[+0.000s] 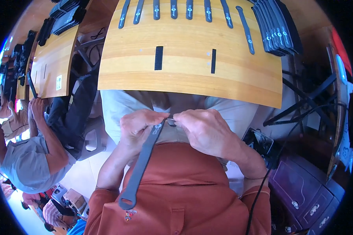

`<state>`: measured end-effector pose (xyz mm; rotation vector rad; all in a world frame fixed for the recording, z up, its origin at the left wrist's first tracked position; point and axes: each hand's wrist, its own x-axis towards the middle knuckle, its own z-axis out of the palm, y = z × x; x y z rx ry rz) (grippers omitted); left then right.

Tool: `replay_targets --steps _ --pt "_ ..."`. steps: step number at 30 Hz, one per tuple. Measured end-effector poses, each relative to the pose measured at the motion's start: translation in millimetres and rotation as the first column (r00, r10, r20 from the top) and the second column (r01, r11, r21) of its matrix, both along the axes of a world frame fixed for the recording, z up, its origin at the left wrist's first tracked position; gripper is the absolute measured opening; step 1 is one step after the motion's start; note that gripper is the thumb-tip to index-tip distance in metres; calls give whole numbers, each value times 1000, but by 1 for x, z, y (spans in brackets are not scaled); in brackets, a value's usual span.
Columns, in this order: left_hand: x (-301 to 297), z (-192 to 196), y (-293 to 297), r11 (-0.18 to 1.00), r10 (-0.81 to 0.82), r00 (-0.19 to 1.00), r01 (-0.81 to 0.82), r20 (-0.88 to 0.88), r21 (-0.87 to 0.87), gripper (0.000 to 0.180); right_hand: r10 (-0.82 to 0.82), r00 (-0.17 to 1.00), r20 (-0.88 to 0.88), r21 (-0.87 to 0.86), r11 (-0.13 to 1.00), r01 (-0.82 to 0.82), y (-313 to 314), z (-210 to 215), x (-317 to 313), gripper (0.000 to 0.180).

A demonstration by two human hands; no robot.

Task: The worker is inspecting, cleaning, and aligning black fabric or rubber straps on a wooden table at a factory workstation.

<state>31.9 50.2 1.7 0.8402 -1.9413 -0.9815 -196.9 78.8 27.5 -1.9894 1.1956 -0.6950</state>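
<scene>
Over my lap, just in front of the table edge, both my hands come close together. My left hand is closed, pinching the upper end of a dark grey strap. The strap slants down toward my shirt and ends in a rounded tip with a slot-like hole. White print marks its upper part. Closed too, my right hand pinches at a small dark bit beside that upper end. A thin pale sliver shows under its fingertips; what exactly those fingers hold is hidden.
Several similar straps lie in a row along the wooden table, with a stack of straps at the right. Two black strips are stuck nearer the front. A co-worker sits at another table on the left. A black cable hangs at right.
</scene>
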Motion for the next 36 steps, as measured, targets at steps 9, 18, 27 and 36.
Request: replay_targets --steps 9,18,27,36 --pt "-5 -2 9 932 124 956 -20 -267 362 15 -129 907 400 71 991 110 8 -28 9 13" --pt "-11 -16 18 821 297 859 -7 -417 571 16 -150 882 447 109 988 113 13 -30 11 11" --pt "-4 -24 19 962 92 984 -49 -151 269 21 -5 992 124 54 999 -1 3 -18 2 12" --pt "-16 -7 16 755 327 799 101 -505 648 15 -141 837 529 47 989 137 13 -45 24 9"
